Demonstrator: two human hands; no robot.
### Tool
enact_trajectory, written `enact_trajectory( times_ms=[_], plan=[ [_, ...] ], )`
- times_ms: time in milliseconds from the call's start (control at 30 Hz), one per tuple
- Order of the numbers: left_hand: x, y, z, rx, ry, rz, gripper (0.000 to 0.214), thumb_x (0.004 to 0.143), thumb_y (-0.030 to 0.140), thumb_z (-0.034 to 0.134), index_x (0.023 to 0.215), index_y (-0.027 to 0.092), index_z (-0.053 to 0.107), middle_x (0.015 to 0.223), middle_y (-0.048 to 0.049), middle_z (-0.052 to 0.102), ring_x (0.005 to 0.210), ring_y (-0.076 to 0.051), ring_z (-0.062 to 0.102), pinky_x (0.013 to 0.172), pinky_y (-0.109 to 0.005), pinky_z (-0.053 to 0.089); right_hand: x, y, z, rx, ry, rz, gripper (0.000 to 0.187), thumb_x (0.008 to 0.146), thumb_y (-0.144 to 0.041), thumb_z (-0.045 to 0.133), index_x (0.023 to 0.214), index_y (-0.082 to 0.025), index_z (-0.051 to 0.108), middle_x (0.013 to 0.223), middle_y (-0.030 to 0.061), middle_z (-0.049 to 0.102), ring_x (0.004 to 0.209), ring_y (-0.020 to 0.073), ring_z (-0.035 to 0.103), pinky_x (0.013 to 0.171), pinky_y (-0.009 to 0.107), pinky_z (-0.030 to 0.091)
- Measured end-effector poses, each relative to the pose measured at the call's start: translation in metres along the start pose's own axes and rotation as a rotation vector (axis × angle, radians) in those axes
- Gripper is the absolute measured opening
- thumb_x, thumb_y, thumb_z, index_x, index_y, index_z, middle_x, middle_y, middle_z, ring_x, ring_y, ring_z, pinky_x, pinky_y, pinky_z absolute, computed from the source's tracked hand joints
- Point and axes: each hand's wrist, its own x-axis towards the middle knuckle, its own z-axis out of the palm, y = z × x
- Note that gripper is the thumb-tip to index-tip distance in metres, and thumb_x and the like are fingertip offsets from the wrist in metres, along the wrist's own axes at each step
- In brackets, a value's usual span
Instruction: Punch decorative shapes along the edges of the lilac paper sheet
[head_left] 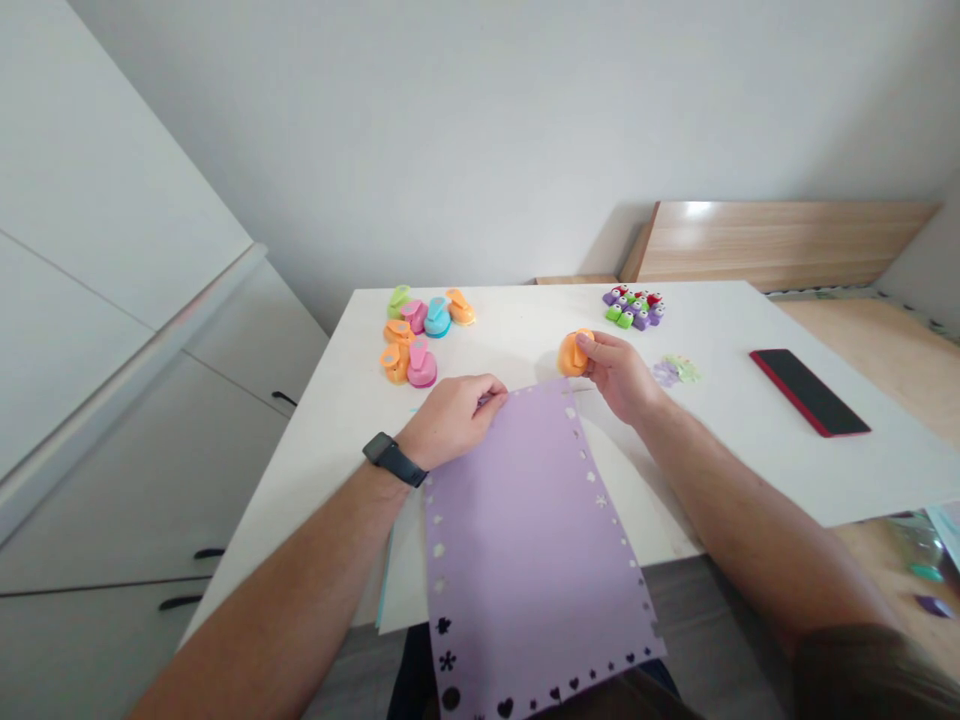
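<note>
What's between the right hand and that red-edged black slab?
In the head view, small purple and green pieces lie between the right hand and the slab.

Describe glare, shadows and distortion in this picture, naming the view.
Head view: glare on the light wood-grain panel; a soft shadow on the pale grey wall beside it; head view again: a dim shadow on the white table beside the bare right forearm, which looks stretched towards the frame edge, likely wide-angle distortion.

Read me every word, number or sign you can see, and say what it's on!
No words, numbers or signs can be read.
Orange punch in the right hand: any marking is too small to read.
Watch: dark screen, no readable digits.
Purple paper: only punched shapes.
</note>
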Motion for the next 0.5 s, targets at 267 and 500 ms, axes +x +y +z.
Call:
enact_trajectory(
  times_ms=[267, 500],
  plan=[
    [0.0003, -0.0025, 0.0003, 0.010, 0.006, -0.004, 0.026, 0.101, 0.035, 0.051, 0.097, 0.020, 0.072, 0.089, -0.0045, 0.077, 0.080, -0.019, 0.069, 0.070, -0.029, 0.047, 0.0005, 0.0005, -0.0011, -0.001, 0.029, 0.019, 0.034, 0.085, -0.051, 0.078, 0.087, -0.019, 0.068, 0.084, 0.0043, 0.065, 0.076, 0.0181, 0.058, 0.073, 0.033, 0.045],
    [0.0009, -0.0011, -0.0012, -0.004, 0.013, -0.007, 0.023, 0.100, 0.032, 0.053, 0.097, 0.021, 0.073, 0.090, -0.0038, 0.077, 0.081, -0.019, 0.070, 0.071, -0.029, 0.047, 0.0023, 0.0056, -0.0047, -0.015, -0.005, 0.040, 0.034, 0.085, -0.051, 0.079, 0.091, -0.018, 0.071, 0.085, 0.0050, 0.068, 0.077, 0.0185, 0.061, 0.077, 0.034, 0.048]
  ],
)
